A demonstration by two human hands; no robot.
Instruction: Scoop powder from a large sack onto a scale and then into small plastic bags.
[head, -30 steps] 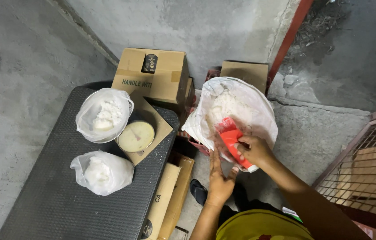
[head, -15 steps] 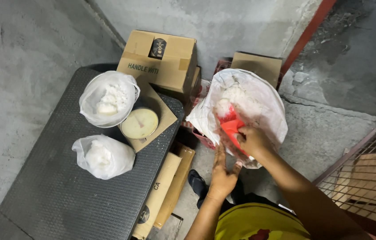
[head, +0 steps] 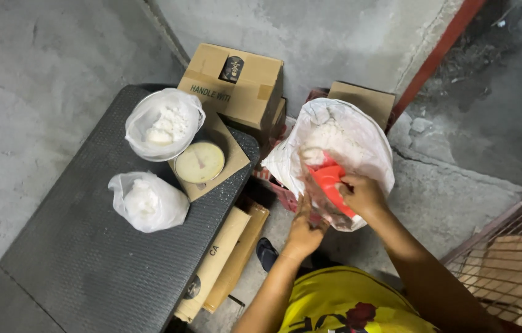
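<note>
A large white sack [head: 359, 132] of white powder stands open in front of me. My right hand [head: 362, 194] grips a red scoop [head: 329, 182] whose front is dipped into the powder. My left hand [head: 305, 231] pinches the near rim of the sack from outside. To the left, on a dark textured platform [head: 88, 259], a clear plastic bag with powder [head: 163, 123] sits on the pan of a dial weighing scale [head: 199, 163]. A second filled plastic bag [head: 147, 202] lies in front of the scale.
Brown cardboard boxes [head: 239, 86] are stacked behind the scale, with another box [head: 362, 98] behind the sack. Flat cardboard [head: 221, 265] leans against the platform's side. A red post [head: 440, 49] rises at the wall, and a wire cage [head: 507, 259] stands at the right.
The red scoop has dipped lower into the powder in the sack. The view has shifted slightly; my left hand stays on the sack's rim.
</note>
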